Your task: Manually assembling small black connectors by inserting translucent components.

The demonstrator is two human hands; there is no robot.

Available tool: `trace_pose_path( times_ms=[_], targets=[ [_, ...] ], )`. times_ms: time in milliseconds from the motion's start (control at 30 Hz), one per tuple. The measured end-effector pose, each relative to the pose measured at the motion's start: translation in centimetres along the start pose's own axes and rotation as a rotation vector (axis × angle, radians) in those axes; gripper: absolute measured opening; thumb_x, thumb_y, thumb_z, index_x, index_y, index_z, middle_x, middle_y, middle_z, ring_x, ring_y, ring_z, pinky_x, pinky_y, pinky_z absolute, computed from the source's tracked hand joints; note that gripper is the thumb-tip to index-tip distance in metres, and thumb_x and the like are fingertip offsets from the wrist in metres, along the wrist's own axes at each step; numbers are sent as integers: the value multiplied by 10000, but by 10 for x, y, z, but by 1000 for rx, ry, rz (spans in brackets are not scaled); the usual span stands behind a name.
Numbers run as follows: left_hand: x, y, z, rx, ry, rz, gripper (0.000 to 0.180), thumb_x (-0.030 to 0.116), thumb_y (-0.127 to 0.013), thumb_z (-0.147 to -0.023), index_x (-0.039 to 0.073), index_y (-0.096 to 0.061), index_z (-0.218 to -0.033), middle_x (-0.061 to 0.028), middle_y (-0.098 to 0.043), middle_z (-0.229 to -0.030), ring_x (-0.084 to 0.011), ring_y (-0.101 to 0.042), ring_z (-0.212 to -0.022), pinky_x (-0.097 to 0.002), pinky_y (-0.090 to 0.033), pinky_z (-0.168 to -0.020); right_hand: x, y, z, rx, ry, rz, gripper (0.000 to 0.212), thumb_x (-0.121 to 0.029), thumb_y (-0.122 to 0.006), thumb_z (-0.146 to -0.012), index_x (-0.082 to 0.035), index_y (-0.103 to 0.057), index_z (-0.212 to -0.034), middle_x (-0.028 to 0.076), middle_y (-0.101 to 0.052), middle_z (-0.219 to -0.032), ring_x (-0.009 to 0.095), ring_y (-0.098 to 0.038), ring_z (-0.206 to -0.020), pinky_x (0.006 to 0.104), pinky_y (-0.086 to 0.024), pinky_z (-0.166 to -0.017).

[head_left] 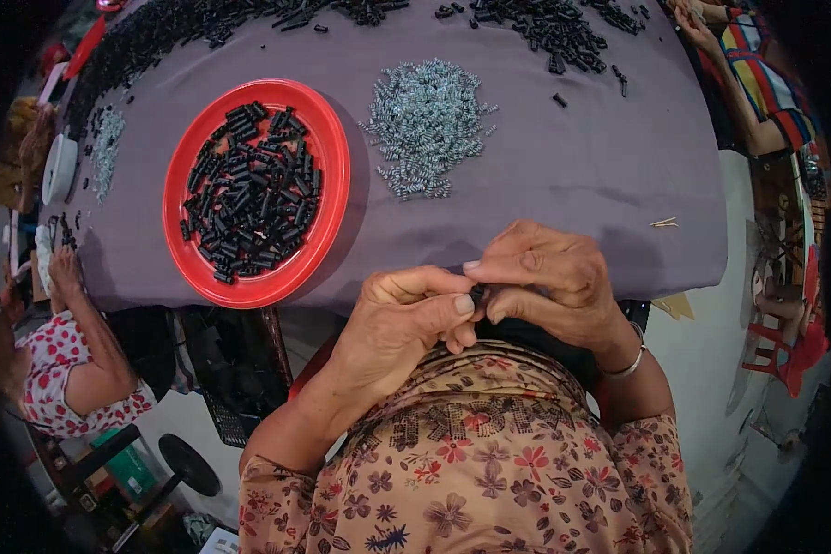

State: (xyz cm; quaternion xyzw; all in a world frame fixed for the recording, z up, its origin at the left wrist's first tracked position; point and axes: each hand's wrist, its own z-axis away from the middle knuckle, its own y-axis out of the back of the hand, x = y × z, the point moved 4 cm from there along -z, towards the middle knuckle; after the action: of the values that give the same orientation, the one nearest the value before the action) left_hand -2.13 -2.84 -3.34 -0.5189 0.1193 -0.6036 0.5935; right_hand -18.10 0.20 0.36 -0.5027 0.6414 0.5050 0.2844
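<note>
Just off the table's near edge, my two hands meet over my lap. A small black plastic part (pixel 476 292) is pinched in the fingertips of my left hand (pixel 402 314), mostly hidden by them. From the other side, the thumb and forefinger of my right hand (pixel 554 282) close in around the same part; whether they hold something small of their own cannot be made out. Ahead to the left lies a red plate (pixel 341 180) heaped with short black cylindrical plastic parts (pixel 254 194). Beyond my hands is a pile of small silvery springs (pixel 429 125).
Grey cloth covers the table (pixel 526 175). More black parts (pixel 554 28) spread along its far side. Two thin gold-coloured pins (pixel 665 222) lie at the right. Co-workers sit at the left (pixel 74 369) and far right (pixel 757 83); a white dish (pixel 60 169) stands near the left edge.
</note>
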Motion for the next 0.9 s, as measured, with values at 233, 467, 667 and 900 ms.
trace_pose_path(
  times_ms=[233,467,667,900],
  targets=[
    [2,1,2,62,12,-9,102,39,-612,-858,-13,-640,-941,-75,-638,-785,-107,-591,-647,-208,-476,-607,4,-14,4,44,-31,-51,482,-171,-819,-623,-4,-657,-1045,103,-651,-897,207,-603,-820,320,-467,-731],
    [0,-1,3,112,-94,-22,90,36,-619,-851,-1,-653,-925,-29,-620,-809,-63,-523,-685,-196,-413,-625,2,-19,7,167,65,103,463,-119,-813,-617,-18,-655,-1040,100,-636,-911,232,-613,-816,310,-497,-693],
    [1,0,4,114,-20,70,130,45,-614,-861,-4,-655,-973,-24,-607,-810,-64,-524,-686,-199,-417,-610,-2,-17,7,195,167,234,449,-82,-798,-607,9,-646,-1019,107,-630,-871,251,-617,-764,324,-504,-654],
    [-1,1,2,83,-76,-76,170,68,-617,-868,-30,-647,-1004,-13,-571,-824,-65,-506,-654,-195,-410,-584,-1,-13,7,166,173,303,460,-180,-791,-673,15,-628,-1056,117,-639,-891,246,-621,-756,345,-494,-675]
  ],
)
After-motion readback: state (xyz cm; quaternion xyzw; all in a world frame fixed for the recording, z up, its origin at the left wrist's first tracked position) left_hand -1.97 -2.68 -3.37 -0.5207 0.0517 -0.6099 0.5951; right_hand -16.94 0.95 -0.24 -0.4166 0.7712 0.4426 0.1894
